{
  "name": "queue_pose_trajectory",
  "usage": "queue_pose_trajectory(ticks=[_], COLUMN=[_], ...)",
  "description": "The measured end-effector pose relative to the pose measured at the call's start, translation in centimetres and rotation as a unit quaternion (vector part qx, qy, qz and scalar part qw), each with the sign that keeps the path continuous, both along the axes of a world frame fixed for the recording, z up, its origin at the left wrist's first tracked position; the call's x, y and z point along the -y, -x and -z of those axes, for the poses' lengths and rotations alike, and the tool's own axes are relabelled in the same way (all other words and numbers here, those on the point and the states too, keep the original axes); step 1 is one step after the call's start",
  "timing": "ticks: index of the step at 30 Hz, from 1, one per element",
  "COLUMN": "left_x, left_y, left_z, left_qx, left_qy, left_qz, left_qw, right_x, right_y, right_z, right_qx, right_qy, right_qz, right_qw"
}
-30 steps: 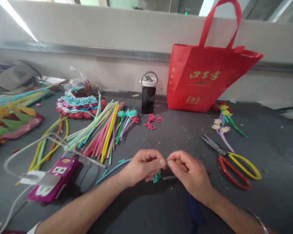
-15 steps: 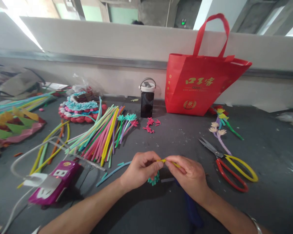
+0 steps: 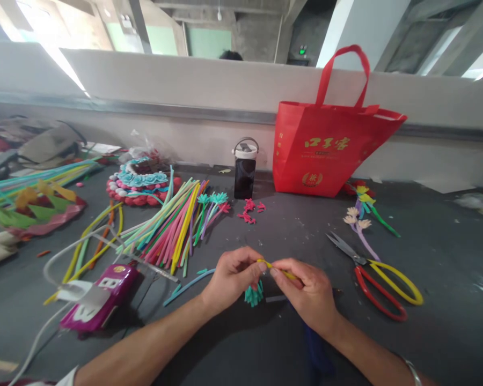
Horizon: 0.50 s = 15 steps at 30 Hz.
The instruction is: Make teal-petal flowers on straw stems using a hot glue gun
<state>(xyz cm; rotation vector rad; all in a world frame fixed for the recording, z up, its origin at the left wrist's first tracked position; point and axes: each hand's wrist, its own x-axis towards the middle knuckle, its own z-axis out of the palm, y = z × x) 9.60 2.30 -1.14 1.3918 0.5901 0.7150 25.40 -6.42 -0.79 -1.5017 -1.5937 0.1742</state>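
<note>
Between both hands runs a short yellow pipe cleaner (image 3: pixel 269 264). My left hand (image 3: pixel 240 276) pinches one end of it, and my right hand (image 3: pixel 306 284) grips the other part, fingers curled round it. Just under my left hand there is a teal pipe-cleaner flower head (image 3: pixel 254 294). A blue pipe cleaner (image 3: pixel 190 284) lies on the table beside my left wrist. To the right of my right hand rest scissors (image 3: pixel 360 260) with one red and one yellow handle, blades apart. Several pink pipe-cleaner pieces (image 3: pixel 248 210) are scattered beyond my hands.
A bundle of coloured pipe cleaners (image 3: pixel 173 225) lies left of centre. Behind stand a dark bottle (image 3: pixel 245 174) and a red bag (image 3: pixel 326 145). Finished flowers (image 3: pixel 360 217) lie at right. A purple glue gun or similar device (image 3: pixel 102 300) with a white cable sits at left.
The view has tilted up and shifted slightly, so the table things appear lower and mostly further right. Both hands keep their hold on the yellow pipe cleaner, with little movement.
</note>
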Motion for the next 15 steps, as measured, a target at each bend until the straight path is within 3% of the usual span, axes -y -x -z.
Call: queue_pose_trajectory(ticks=[6, 11, 15], left_x=[-0.5, 0.2, 1.4], left_y=[0.0, -0.2, 0.0], left_z=[-0.4, -2.3, -4.3], left_qx=[0.011, 0.063, 0.087], left_qy=[0.035, 0.022, 0.036], left_qz=[-0.018, -0.009, -0.047], left_qw=[0.999, 0.998, 0.995], right_x=[0.0, 0.0, 0.2], right_y=[0.1, 0.8, 1.6], right_z=[0.2, -0.7, -2.0], right_qx=[-0.065, -0.17, -0.285], right_qy=[0.041, 0.062, 0.101], right_qz=[-0.02, -0.03, -0.078], right_qw=[0.997, 0.983, 0.95])
